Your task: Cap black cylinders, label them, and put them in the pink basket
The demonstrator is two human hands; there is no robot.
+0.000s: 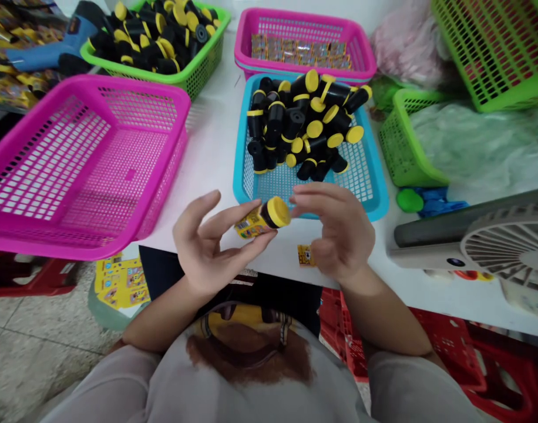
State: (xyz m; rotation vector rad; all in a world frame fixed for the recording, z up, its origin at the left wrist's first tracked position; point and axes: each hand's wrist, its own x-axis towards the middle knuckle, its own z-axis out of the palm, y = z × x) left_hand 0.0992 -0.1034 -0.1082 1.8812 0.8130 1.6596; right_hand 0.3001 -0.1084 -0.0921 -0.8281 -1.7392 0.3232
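My left hand (pixel 207 247) pinches a small black tube with a yellow cap (pixel 264 218); a yellow printed label is wrapped round its body. My right hand (pixel 335 229) hovers just right of the cap, fingers curled and close to the cap, touching or nearly touching it. Both hands are over the near edge of the white table (pixel 216 147). Right behind them a blue basket (pixel 379 188) holds several black tubes with yellow caps (pixel 302 123). A small yellow sticker (pixel 305 255) lies on the table under my right hand.
An empty pink basket (pixel 88 164) sits at left. A green basket (pixel 198 64) of tubes and a pink basket (pixel 304 35) of stickers stand behind. Green baskets (pixel 401 147), plastic bags and a small fan (pixel 493 241) are at right. Red crates (pixel 427 335) sit below.
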